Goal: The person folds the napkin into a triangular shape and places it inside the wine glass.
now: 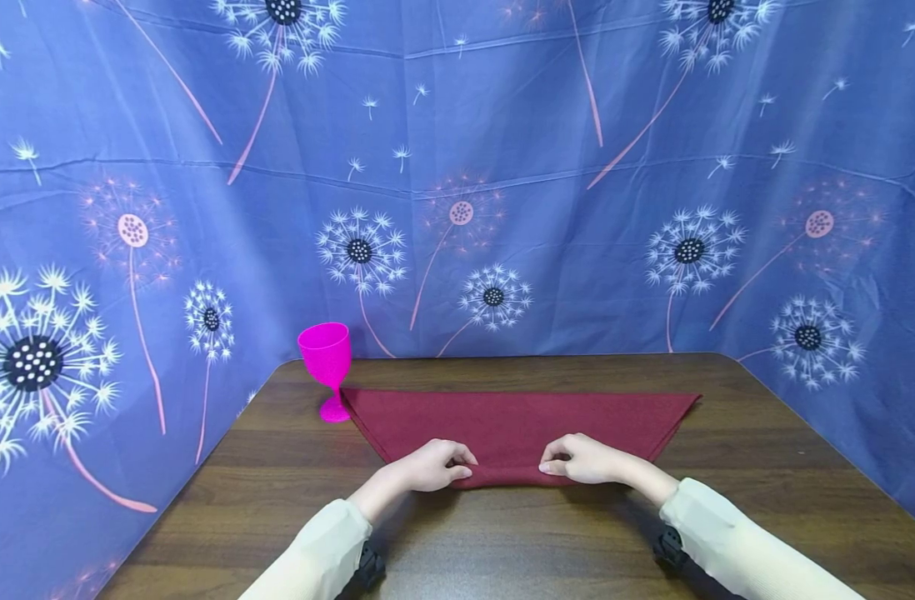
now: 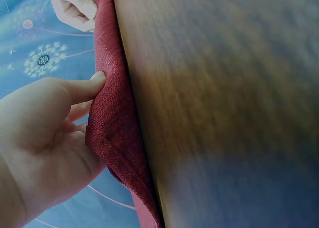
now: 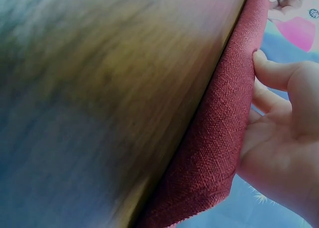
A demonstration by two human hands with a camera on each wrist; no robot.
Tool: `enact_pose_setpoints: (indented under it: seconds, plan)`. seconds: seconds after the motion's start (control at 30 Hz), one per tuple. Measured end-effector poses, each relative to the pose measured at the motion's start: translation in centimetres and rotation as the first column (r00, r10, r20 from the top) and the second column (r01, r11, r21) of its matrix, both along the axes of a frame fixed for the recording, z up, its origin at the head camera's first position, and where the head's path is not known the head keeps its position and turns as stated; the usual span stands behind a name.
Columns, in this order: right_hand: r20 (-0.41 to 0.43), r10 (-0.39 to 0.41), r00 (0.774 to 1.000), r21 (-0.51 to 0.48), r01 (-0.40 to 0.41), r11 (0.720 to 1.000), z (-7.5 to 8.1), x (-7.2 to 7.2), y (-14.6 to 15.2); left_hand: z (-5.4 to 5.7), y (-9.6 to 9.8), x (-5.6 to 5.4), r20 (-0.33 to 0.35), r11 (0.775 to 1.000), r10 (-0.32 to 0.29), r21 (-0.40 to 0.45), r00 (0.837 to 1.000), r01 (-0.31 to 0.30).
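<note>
A dark red cloth napkin [image 1: 517,423] lies on the table, its long straight side at the back and its slanted sides narrowing toward me. The near edge is turned up into a thick, rounded fold. My left hand [image 1: 432,465] pinches this fold left of its middle, the thumb in front on the cloth [image 2: 113,106] in the left wrist view. Farther right, my right hand [image 1: 591,460] pinches the same fold; in the right wrist view its thumb presses the rolled cloth [image 3: 219,133]. The fingertips behind the fold are partly hidden.
A bright pink goblet [image 1: 328,358] stands upright at the back left, its foot close to the napkin's left corner. The brown wooden table [image 1: 772,467] ends at the back and sides against a blue dandelion-patterned curtain [image 1: 577,217].
</note>
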State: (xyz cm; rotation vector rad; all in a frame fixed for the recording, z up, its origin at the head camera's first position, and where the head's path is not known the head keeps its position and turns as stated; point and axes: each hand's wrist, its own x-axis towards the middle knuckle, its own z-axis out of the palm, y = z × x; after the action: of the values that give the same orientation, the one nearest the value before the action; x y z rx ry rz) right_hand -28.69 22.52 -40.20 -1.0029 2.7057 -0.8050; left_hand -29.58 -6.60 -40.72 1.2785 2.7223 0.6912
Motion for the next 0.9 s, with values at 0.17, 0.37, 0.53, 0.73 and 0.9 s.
enact_pose_setpoints:
  seconds: [0.17,0.37,0.53,0.73,0.9]
  plan:
    - [-0.034,-0.011,0.999,-0.016,0.011,1.0,-0.18,-0.01,0.28,-0.09,-0.06,-0.21,0.05,0.999,0.005,0.038,0.999,-0.007]
    - [-0.057,-0.031,0.998,-0.029,0.029,0.999,-0.3,0.18,0.51,-0.15,-0.09,-0.32,0.076,0.999,0.005,0.054,0.997,-0.009]
    - [-0.139,-0.022,0.99,-0.025,0.018,1.0,-0.32,0.36,0.57,-0.23,-0.14,-0.38,0.068,0.999,0.011,0.051,0.998,-0.014]
    - [-0.161,-0.031,0.986,-0.023,0.028,0.999,-0.46,0.24,0.63,-0.31,-0.12,-0.53,0.044,0.999,0.005,0.048,0.999,-0.007]
    - [-0.103,-0.058,0.993,-0.095,0.048,0.994,-0.69,0.07,0.73,-0.53,-0.27,-0.79,0.028,0.994,-0.017,0.109,0.999,0.014]
